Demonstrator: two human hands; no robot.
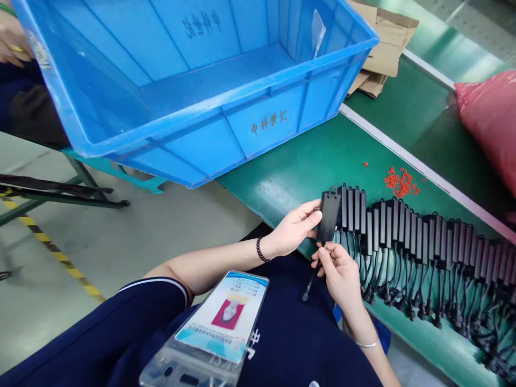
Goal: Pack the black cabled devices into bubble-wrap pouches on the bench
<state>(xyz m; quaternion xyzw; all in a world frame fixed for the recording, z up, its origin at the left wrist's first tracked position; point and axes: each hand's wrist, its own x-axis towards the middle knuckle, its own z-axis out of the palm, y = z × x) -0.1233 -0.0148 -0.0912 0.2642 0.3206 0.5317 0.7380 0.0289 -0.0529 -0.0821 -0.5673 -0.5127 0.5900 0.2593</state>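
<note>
My left hand (295,228) grips the side of a flat black module (329,216) held upright over the table's near edge. My right hand (339,271) pinches the short black cable (311,284) that hangs from the module's bottom and ends in a small plug. Just right of the held module, a long row of the same black modules (419,236) lies side by side on the green table (290,172), their cables trailing toward me.
A large empty blue crate (193,86) sits tilted over the table's left end. Small red rings (400,181) lie scattered behind the row. Cardboard (387,48) lies at the back, a pink bag (489,121) at right. Another person's hand (12,45) shows at top left.
</note>
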